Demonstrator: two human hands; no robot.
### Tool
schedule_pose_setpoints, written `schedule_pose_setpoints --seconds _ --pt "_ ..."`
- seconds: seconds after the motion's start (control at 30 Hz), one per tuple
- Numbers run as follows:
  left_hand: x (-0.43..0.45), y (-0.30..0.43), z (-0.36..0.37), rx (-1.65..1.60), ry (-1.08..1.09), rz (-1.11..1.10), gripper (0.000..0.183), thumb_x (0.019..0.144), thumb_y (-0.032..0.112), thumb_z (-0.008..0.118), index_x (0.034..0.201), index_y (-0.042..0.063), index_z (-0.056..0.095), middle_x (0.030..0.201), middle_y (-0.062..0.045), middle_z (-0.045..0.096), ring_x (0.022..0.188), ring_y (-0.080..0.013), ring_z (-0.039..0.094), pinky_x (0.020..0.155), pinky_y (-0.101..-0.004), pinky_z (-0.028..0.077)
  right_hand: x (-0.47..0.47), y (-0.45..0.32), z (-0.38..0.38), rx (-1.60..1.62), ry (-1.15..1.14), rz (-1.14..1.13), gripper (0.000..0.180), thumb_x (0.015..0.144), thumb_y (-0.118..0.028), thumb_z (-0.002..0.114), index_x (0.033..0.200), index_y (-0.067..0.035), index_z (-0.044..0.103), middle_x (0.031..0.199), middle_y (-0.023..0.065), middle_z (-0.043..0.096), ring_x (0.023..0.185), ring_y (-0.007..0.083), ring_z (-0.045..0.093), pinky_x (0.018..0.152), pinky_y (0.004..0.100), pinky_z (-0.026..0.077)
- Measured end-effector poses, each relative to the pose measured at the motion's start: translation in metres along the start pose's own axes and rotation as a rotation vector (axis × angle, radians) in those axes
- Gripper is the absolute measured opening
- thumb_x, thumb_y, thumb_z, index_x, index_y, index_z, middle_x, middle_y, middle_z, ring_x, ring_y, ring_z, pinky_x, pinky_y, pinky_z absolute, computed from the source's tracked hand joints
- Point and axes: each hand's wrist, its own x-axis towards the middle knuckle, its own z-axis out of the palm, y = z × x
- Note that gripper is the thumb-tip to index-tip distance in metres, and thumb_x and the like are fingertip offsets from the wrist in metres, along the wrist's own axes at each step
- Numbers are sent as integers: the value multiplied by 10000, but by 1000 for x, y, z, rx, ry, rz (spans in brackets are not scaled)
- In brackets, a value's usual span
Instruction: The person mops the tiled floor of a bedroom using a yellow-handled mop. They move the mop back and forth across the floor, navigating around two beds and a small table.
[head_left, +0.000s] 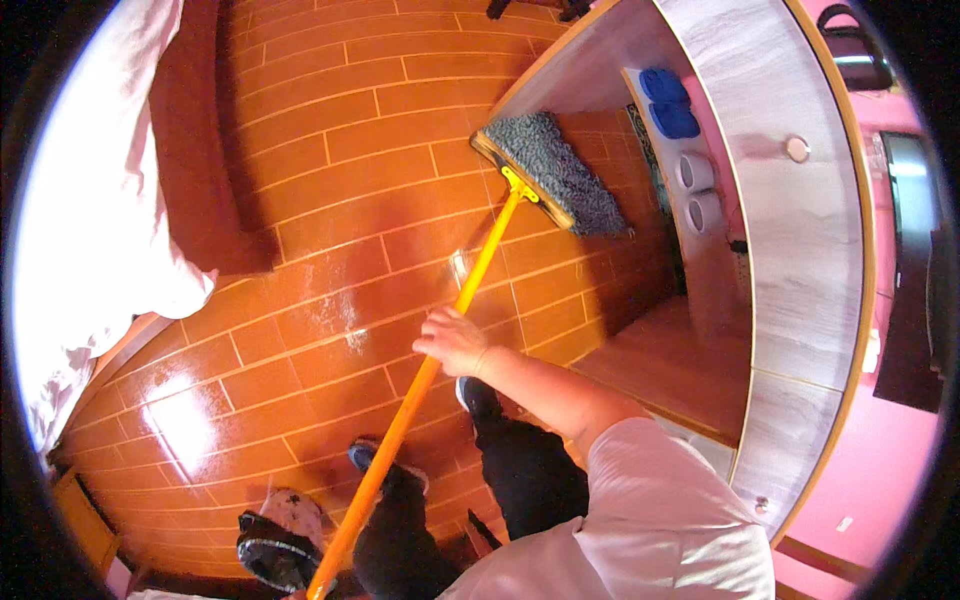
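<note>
My right hand (452, 343) is closed around the middle of a yellow-orange mop handle (409, 405), which runs from the bottom edge up to a flat mop head. The grey shaggy mop pad (555, 169) lies on the wood-look tile floor (337, 195), partly in the open space under a desk. A yellow bracket (519, 184) joins the handle to the head. Of my left hand only a sliver of skin (298, 595) shows at the bottom edge, by the lower handle; its grip is hidden.
A desk with a marbled top (802, 285) stands at the right. Blue slippers (667, 103) and white slippers (697, 191) rest beneath it. A bed with a white sheet (90, 187) is at the left. A lined bin (277, 551) stands near my feet.
</note>
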Motion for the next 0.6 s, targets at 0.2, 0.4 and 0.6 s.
schedule_pose_setpoints --seconds 0.2,0.4,0.6 --pt "-87 -5 -6 -314 -451 24 304 791 300 659 782 33 513 641 -214 538 565 -343 509 514 -434 400 -69 -77 -38 160 51 12 339 620 -129 667 956 -131 623 876 62 544 976 263 497 977 432 323" --pt "-167 -8 -75 -194 -376 -46 321 804 355 642 779 67 504 632 -186 546 553 -369 508 502 -461 391 -98 -149 -34 198 104 105 87 590 -106 649 631 -127 575 718 38 504 842 251 507 868 428 389" --pt "-241 -87 -198 -152 -322 -247 216 823 275 639 816 63 598 628 -99 571 572 -186 473 544 -343 430 -82 -275 -51 416 170 53 168 544 -119 688 665 -153 577 723 34 526 815 260 508 785 416 386"
